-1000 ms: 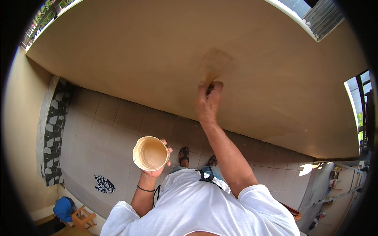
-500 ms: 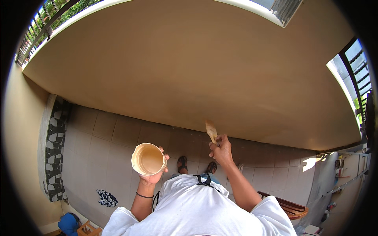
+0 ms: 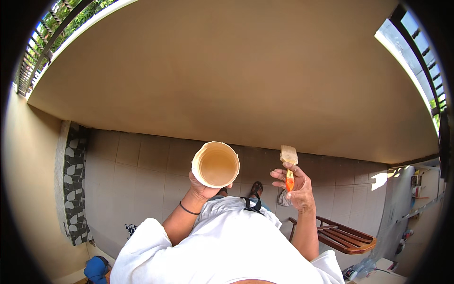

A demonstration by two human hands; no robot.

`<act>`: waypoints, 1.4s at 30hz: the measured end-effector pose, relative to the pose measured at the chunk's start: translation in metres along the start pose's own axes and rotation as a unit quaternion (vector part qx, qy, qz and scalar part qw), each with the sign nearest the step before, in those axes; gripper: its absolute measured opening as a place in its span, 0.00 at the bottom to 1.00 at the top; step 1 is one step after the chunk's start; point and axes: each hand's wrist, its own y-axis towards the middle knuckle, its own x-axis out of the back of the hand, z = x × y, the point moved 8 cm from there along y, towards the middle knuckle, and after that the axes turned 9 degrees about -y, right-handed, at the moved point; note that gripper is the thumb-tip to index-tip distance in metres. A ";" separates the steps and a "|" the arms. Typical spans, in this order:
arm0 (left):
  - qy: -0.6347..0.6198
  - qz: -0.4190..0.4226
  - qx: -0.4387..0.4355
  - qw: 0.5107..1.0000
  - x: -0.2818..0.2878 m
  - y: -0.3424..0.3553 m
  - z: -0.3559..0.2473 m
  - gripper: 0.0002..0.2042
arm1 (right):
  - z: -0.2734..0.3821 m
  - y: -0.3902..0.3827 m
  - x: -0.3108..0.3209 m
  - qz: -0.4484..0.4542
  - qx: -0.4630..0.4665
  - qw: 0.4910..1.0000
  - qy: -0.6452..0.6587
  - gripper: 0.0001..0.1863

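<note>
My left hand [image 3: 202,188] is wrapped round a paint pot [image 3: 195,169], a round cream-rimmed tub with tan paint inside; most of its fingers are hidden behind the tub. To the right, my right hand [image 3: 301,191] holds a paintbrush [image 3: 290,176] by its yellow and orange handle. The brush's pale, paint-coated bristles point away from me, close to the foot of the tan wall [image 3: 227,80]. Whether the bristles touch the wall I cannot tell. A gap separates the brush from the pot.
A wooden slatted chair [image 3: 347,236] stands right of my body on the tiled floor [image 3: 146,165]. Stone-patterned edging [image 3: 74,184] runs along the left wall. A blue object [image 3: 96,269] lies at lower left, and a patterned cloth [image 3: 130,230] beside my left sleeve.
My left hand has brought the pot right and forward. My right hand has moved right with the brush and turned, so the handle now shows. My view has shifted too.
</note>
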 end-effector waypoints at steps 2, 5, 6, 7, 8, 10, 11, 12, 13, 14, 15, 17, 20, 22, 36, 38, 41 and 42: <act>-0.004 0.005 0.012 1.000 -0.001 0.001 0.004 0.35 | 0.009 -0.009 -0.010 -0.033 -0.013 0.996 -0.083 0.63; -0.008 0.013 0.032 0.999 -0.008 0.003 0.011 0.35 | 0.024 -0.016 -0.025 -0.016 0.058 0.989 -0.138 0.63; -0.012 0.013 0.040 0.999 -0.009 0.002 0.013 0.35 | 0.029 -0.019 -0.032 -0.019 0.076 0.986 -0.148 0.60; -0.020 0.008 0.050 0.999 -0.008 0.001 0.014 0.35 | 0.035 -0.022 -0.040 -0.023 0.093 0.983 -0.158 0.56; -0.027 0.004 0.060 0.998 -0.008 0.000 0.016 0.35 | 0.039 -0.024 -0.043 -0.026 0.111 0.979 -0.167 0.53; -0.035 0.006 0.079 0.996 -0.010 0.001 0.019 0.36 | 0.024 -0.023 -0.027 -0.095 0.060 0.975 -0.189 0.46; -0.039 0.008 0.087 0.995 -0.013 0.004 0.021 0.36 | 0.020 -0.023 -0.017 -0.128 0.033 0.971 -0.199 0.42; -0.039 0.008 0.088 0.995 -0.015 0.007 0.022 0.36 | 0.022 -0.025 -0.010 -0.153 0.023 0.954 -0.256 0.37; -0.040 0.009 0.090 0.995 -0.016 0.009 0.023 0.36 | 0.025 -0.029 -0.002 -0.178 0.011 0.933 -0.312 0.33; -0.040 0.011 0.089 0.995 -0.018 0.010 0.023 0.36 | 0.028 -0.032 0.005 -0.199 -0.001 0.909 -0.366 0.28; -0.036 -0.001 0.085 0.996 -0.016 0.010 0.022 0.36 | 0.039 -0.036 0.008 -0.226 0.033 0.877 -0.423 0.25; -0.021 -0.035 0.073 0.996 -0.007 0.009 0.021 0.36 | 0.059 -0.042 0.010 -0.270 0.100 0.799 -0.528 0.19; 0.010 -0.106 0.057 0.993 0.009 0.008 0.018 0.37 | 0.073 -0.058 0.024 -0.347 0.162 0.787 -0.484 0.18; 0.008 -0.130 0.061 0.990 0.011 0.008 0.023 0.37 | 0.073 -0.072 0.039 -0.403 0.158 0.823 -0.367 0.19; -0.063 -0.117 0.086 0.987 0.012 0.052 0.059 0.28 | 0.181 -0.100 -0.047 -0.256 0.430 0.844 -0.193 0.17; -0.062 -0.120 0.084 0.987 0.014 0.052 0.059 0.27 | 0.189 -0.086 -0.087 -0.201 0.443 0.827 -0.282 0.15; -0.060 -0.124 0.074 0.988 0.015 0.056 0.059 0.26 | 0.181 -0.064 -0.114 -0.184 0.431 0.802 -0.371 0.12; -0.062 -0.125 0.069 0.988 0.014 0.057 0.059 0.25 | 0.179 -0.057 -0.120 -0.168 0.418 0.800 -0.398 0.12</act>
